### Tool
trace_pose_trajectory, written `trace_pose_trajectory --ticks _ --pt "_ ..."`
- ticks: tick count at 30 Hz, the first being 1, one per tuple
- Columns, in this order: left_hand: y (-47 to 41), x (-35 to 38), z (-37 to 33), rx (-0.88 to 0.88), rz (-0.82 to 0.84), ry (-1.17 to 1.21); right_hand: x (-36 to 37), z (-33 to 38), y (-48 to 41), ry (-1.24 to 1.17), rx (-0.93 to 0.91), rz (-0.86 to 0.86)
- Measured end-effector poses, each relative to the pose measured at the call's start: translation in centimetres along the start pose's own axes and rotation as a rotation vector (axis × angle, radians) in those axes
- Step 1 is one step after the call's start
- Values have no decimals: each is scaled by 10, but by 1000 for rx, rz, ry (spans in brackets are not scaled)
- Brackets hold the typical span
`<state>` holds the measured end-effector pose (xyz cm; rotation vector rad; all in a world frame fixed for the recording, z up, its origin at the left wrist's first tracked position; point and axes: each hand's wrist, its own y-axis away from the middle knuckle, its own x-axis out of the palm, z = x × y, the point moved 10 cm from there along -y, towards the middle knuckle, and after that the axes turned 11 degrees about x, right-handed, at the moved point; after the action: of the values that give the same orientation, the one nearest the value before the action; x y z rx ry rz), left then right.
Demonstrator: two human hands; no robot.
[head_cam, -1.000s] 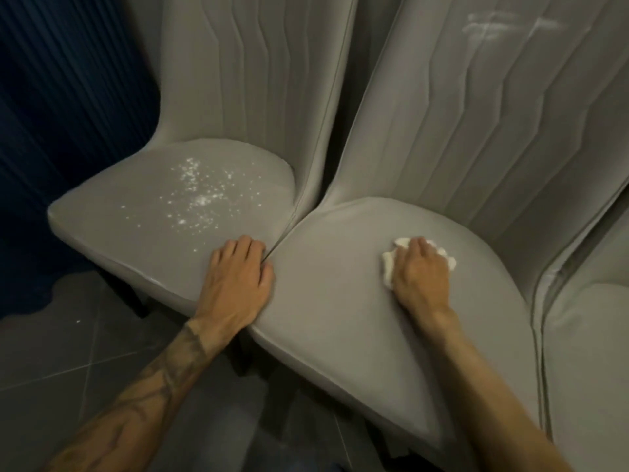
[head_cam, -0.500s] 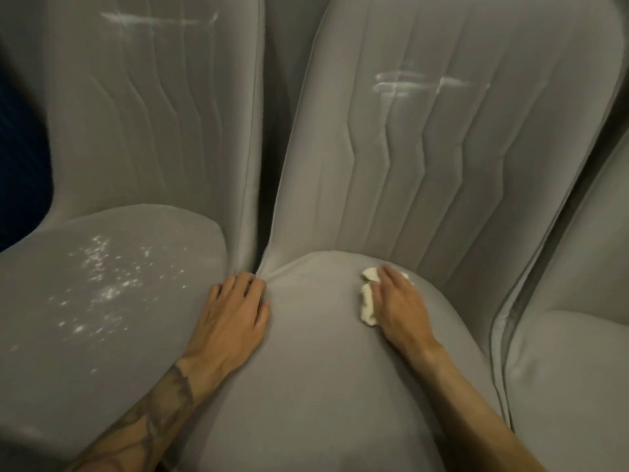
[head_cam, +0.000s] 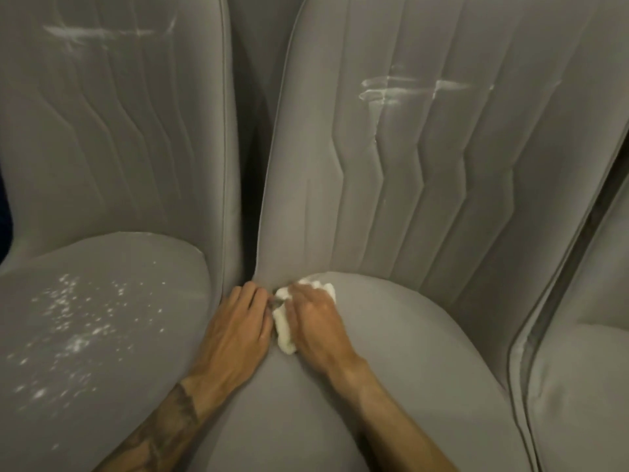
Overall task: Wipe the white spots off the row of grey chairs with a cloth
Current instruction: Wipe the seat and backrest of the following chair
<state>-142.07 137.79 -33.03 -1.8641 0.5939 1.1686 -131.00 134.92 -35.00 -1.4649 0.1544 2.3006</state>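
Note:
Three grey chairs stand side by side. On the middle chair's seat [head_cam: 391, 369], at its back left corner, my right hand [head_cam: 315, 321] presses a crumpled white cloth [head_cam: 284, 335]. My left hand [head_cam: 238, 330] lies flat beside it, fingers straight, at the seam between the middle and left chairs. White spots [head_cam: 71, 328] speckle the left chair's seat [head_cam: 143, 267]. White smears mark the left backrest [head_cam: 102, 32] and the middle backrest [head_cam: 408, 90].
A third grey chair [head_cam: 578, 386] fills the right edge, close against the middle one. A narrow dark gap [head_cam: 252, 165] runs between the left and middle backrests. A sliver of dark blue shows at the far left edge.
My right hand has slid the cloth left across the middle seat until it sits next to my left hand. The view has moved closer and tilted up toward the backrests.

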Motion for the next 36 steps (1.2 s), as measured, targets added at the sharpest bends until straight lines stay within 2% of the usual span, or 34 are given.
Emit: trace_pose_trajectory --ticks 2,4,7,9,14,17,19,21,23,25,29,31,34,36 --pt "-4 -4 -2 13 -39 25 -7 -2 10 -227 -85 102" --pt "-12 -9 -2 21 -83 49 -22 -25 6 -452 28 92" --pt "-35 -16 -6 68 -130 19 -63 -78 5 -799 334 -238" --pt "-55 -25 -12 122 -190 -36 -96 -93 14 -881 399 -483" --pt "-111 -62 -36 251 -413 -135 -210 -85 20 -687 208 -1017" --pt "-141 -80 -44 271 -501 -188 -272 -78 8 -281 119 -1293" --pt "-158 -91 -48 280 -549 -240 -288 -81 -11 -67 165 -1291" --pt "-176 -103 -49 284 -598 -275 -288 -85 -27 105 208 -1216" --pt "-197 -116 -49 289 -641 -292 -298 -84 -37 244 176 -1185" --pt "-215 -124 -47 295 -649 -307 -330 -79 -49 359 120 -1225" --pt "-224 -121 -43 310 -675 -329 -391 -82 -74 484 172 -1258" --pt "-222 -118 -43 323 -693 -336 -369 -87 -67 526 176 -1186" --pt "-222 -119 -44 338 -709 -345 -300 -102 -36 666 154 -1000" --pt "-222 -119 -45 346 -706 -337 -291 -108 -26 771 88 -901"
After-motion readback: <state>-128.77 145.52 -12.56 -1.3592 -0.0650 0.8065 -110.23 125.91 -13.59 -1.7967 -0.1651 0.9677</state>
